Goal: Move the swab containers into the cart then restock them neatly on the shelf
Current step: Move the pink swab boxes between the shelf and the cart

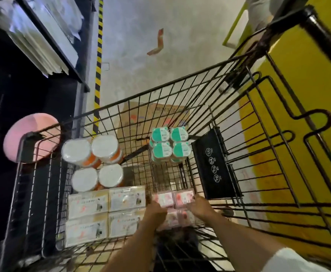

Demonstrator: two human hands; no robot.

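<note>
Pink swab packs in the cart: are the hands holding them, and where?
Both hands grip the block of pink swab packs: left hand on its left side, right hand on its right side.

A grey concrete floor (pixel 160 79) runs away from the camera, scuffed and dimly lit. A strip of black-and-yellow hazard tape (pixel 99 61) lies along it beside dark shelving (pixel 48 36) on the left that carries pale flat packs. A torn scrap of orange tape (pixel 157 44) lies mid-floor. A yellow wall panel (pixel 298 95) fills the right side.
</note>
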